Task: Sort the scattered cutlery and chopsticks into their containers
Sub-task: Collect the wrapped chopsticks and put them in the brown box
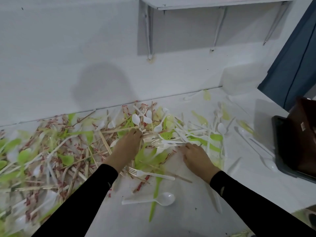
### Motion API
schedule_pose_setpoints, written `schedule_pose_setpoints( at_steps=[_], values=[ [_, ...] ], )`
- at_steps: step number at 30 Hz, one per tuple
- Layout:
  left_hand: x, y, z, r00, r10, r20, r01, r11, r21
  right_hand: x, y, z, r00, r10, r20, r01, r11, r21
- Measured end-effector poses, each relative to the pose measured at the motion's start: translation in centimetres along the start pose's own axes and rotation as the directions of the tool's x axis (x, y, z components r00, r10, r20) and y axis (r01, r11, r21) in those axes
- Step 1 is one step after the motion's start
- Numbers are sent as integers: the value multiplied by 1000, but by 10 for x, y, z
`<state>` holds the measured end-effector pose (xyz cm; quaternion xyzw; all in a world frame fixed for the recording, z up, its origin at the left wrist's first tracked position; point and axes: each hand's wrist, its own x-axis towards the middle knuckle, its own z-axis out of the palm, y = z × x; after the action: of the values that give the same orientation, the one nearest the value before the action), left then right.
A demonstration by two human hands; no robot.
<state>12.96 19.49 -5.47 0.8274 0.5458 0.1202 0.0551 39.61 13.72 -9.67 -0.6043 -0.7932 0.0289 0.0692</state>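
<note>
Where the cutlery [95,144] is lying: it is spreading in 1 loose heap over the white table [188,223], running from the left edge past the middle and up against the wall [68,48].
Heap: white spoons [136,119], green spoons [24,156], wooden chopsticks [106,142] and wrapped chopsticks [140,185] in red-printed paper are crossing over each other; the left part is showing blurred.
Left hand [126,146]: I am reaching it into the middle of the heap, palm down, with the fingers [136,134] bending down among wooden chopsticks. Whether they are gripping anything, I cannot tell.
Right hand [198,158]: I am holding it knuckles up, just right of the left one, with the fingertips [187,146] curling in and touching the handle end of a white fork [160,144]. Whether they are pinching it, I cannot tell.
Between the wrists: a 2nd fork [148,173] is lying with its tines pointing left.
Near edge: 1 lone spoon [164,199] is lying apart from the heap, bowl to the right, its handle crossing a long green utensil [153,209].
Right side: stray white and green pieces are lying thinly; a dark tray [280,161] is sitting at the table's right edge.
Back corner: a pale box [239,79] is standing against the wall.
</note>
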Motion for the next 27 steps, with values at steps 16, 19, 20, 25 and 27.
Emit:
schedule_pose_setpoints(
  at_steps=[16,19,20,25,27],
  values=[
    [-16,19,10,915,265,306,-210,957,-201,-9,11,-37,964,255,79,-263,956,126],
    [-22,21,19,893,269,360,-211,958,-194,-10,10,-34,947,280,158,-307,934,185],
    [-25,22,21,895,263,361,-212,962,-174,-10,10,-33,943,283,174,-319,919,232],
    [-33,17,20,920,337,199,-326,941,-85,-8,2,-30,966,155,207,-239,842,484],
    [-31,7,14,914,404,46,-404,915,6,-6,-4,-29,967,125,221,-226,821,525]
  ],
)
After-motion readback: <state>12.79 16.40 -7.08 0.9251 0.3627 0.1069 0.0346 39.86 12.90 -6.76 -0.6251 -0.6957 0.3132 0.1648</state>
